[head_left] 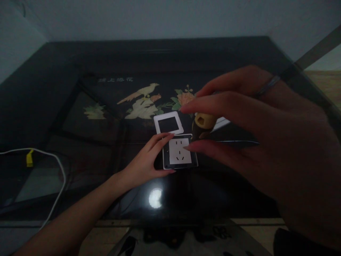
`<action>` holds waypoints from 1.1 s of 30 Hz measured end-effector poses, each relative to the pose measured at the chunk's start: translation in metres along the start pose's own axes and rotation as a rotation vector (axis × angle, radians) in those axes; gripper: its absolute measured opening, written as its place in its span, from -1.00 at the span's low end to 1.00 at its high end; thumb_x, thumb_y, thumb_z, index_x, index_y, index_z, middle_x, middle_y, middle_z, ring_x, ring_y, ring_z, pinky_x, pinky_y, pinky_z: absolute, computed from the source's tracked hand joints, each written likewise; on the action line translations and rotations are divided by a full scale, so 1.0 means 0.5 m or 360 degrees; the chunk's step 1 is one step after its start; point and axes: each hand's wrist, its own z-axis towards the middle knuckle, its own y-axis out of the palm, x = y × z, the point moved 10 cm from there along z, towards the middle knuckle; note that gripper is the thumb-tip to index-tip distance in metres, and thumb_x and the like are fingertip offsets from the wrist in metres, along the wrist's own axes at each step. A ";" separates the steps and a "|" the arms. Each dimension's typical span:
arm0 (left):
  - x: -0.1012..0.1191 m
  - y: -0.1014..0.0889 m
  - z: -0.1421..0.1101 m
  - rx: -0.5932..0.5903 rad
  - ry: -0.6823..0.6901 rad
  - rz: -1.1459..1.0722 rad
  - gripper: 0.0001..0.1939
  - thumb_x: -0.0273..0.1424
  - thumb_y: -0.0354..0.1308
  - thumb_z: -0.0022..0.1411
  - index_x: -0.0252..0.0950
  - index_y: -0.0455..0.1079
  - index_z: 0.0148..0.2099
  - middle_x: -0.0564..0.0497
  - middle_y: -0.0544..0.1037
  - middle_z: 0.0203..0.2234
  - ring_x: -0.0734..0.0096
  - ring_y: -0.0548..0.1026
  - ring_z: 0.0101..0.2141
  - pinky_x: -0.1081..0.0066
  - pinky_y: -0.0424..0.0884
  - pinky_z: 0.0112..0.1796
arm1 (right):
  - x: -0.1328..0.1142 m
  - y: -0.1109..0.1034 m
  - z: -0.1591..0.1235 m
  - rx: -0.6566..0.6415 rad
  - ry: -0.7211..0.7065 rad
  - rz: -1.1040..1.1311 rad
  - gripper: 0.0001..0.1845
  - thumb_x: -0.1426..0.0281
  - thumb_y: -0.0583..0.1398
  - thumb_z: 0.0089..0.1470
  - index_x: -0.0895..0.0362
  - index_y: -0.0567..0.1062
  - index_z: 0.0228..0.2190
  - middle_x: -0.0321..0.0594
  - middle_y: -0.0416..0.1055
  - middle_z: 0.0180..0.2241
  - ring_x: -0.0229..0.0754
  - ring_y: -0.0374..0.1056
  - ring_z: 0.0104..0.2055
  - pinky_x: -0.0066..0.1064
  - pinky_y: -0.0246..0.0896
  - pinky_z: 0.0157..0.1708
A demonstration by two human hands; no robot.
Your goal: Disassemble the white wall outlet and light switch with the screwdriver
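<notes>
The left hand has its fingers and thumb spread across the socket's width, clamped on opposite edges of the socket panel, which lies face up on the glossy tabletop; the right hand's thumb and forefinger stand apart, a yellow-ended handle showing between them, though whether they grip it cannot be told. An off-centre push could skid the panel on that slick surface; a sideways slip could knock the white frame just beyond.
</notes>
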 end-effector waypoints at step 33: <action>0.005 -0.003 0.001 0.0011 0.0043 -0.0011 -0.02 -0.22 0.38 0.08 -0.03 -0.13 0.39 -0.16 0.14 0.27 -0.10 0.20 0.25 -0.07 0.24 0.22 | 0.003 0.015 0.011 -0.0001 0.0172 -0.0160 -0.72 0.40 0.22 0.17 -0.03 0.54 -0.07 -0.26 0.46 -0.24 -0.10 0.44 -0.20 -0.30 0.42 -0.25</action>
